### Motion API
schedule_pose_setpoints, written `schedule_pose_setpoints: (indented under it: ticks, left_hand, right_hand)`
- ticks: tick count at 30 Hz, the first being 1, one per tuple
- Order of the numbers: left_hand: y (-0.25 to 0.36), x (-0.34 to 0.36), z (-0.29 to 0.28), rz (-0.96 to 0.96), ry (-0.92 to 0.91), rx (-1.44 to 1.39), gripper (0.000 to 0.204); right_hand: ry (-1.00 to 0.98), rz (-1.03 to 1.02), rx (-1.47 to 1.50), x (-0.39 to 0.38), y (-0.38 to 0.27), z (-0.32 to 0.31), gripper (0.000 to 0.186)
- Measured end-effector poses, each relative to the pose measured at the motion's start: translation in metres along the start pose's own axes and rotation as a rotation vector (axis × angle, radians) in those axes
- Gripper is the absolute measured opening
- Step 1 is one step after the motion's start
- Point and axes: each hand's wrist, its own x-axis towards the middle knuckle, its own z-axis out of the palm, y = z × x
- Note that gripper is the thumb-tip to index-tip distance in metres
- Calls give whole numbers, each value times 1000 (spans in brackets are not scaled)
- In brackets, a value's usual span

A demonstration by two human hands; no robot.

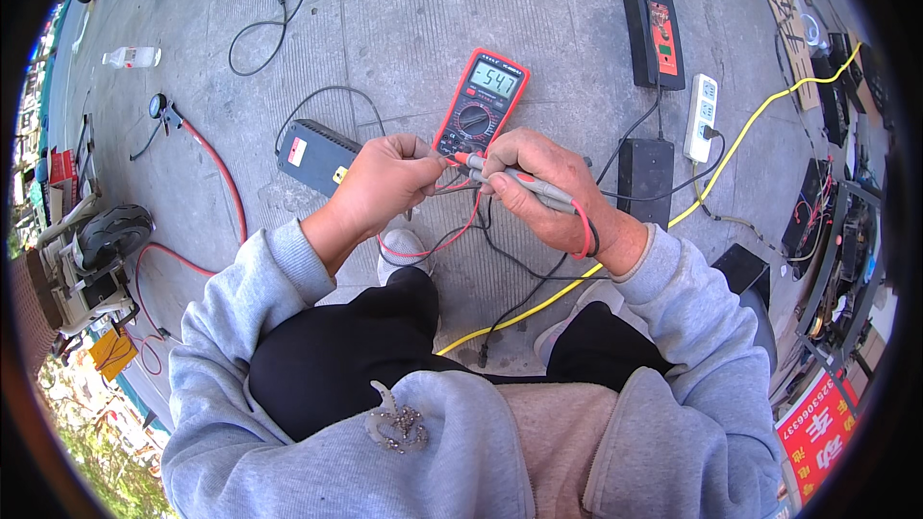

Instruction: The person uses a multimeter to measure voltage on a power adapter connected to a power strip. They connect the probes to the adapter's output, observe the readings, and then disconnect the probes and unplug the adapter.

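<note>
My right hand [548, 183] is closed around the grey and red test probes [538, 190], whose tips point left toward my other hand. My left hand [389, 183] pinches something small at the probe tips; the fingers hide what it is. Just beyond both hands, a red and black multimeter [481, 101] lies face up with its display lit. Red and black probe leads [433, 248] loop below the hands. Beside my left wrist a black charger box [317, 156] with a cable rests on the ground.
At the right lie a black and red charger [654, 38], another black box [645, 178] and a white power strip [702, 115]. A yellow cable [731, 159] crosses the ground. To the left are a red hose [226, 173] with a gauge, a plastic bottle [133, 58] and a wheel [115, 234].
</note>
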Motion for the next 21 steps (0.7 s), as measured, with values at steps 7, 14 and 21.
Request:
schedule_pose_setpoints:
  ticks: [7, 14, 21]
  left_hand:
    - [0, 0, 0, -1, 0, -2, 12]
    - [-1, 1, 0, 1, -6, -9, 14]
    - [-1, 1, 0, 7, -8, -8, 16]
  right_hand:
    - [-12, -14, 3, 0, 1, -1, 10]
    - [-9, -10, -6, 0, 1, -1, 10]
    - [7, 3, 16, 0, 1, 1, 10]
